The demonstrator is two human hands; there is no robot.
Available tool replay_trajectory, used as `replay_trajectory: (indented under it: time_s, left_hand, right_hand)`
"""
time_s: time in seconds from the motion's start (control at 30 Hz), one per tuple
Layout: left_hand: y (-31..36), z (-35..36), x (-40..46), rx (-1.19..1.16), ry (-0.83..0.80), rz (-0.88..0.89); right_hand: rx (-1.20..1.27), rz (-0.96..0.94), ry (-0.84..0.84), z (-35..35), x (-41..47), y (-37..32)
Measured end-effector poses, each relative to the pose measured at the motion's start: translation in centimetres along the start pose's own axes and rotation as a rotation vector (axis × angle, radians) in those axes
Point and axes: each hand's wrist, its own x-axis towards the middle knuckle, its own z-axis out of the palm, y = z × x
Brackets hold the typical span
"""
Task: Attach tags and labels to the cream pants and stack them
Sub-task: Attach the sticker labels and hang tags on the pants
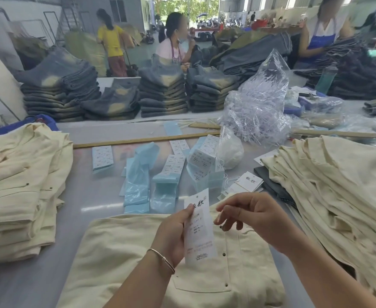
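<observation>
Lying flat on the table (49, 274) right under both hands, the folded cream pants (120, 263) are the piece being worked, with a finished-looking stack (20, 185) off to the left and a much larger pile (338, 185) of the same cloth to the right. Sheets of stickers (173, 165) on blue backing sit farther out, beyond the pants. The left hand (171, 236) pinches a long white tag (199, 227) by its left edge and holds it upright, long axis running away from the body, lower end hanging just above the waistband. The right hand (253, 216) hovers just beside the tag's right edge, fingers curled as if nipping something small, perhaps a string or fastener, though I cannot make out what. That hand is the nearer one to the waistband, so the coming move probably means bringing the tag's top hole down and rightward to meet it.
</observation>
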Motion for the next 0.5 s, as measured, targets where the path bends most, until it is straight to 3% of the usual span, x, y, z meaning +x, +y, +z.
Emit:
replay_trajectory:
  time_s: [0.17, 0.27, 0.4, 0.5]
  left_hand:
    - [-0.9, -1.2, -0.4, 0.473, 0.174, 0.426]
    - [-1.3, -1.1, -1.5, 0.605, 0.192, 0.596]
    - [-1.8, 0.0, -3.1, 0.671, 0.101, 0.709]
    - [-1.9, 0.8, -3.8, 0.615, 0.023, 0.675]
  right_hand:
    - [-0.018, -0.05, 0.176, 0.8, -0.1, 0.4]
    - [0.018, -0.056, 0.26, 2.1, 0.0, 0.7]
    - [-0.044, -0.119, 0.423, 3.9, 0.3, 1.4]
    - [-0.18, -0.186, 0.507, 4.5, 0.2, 2.0]
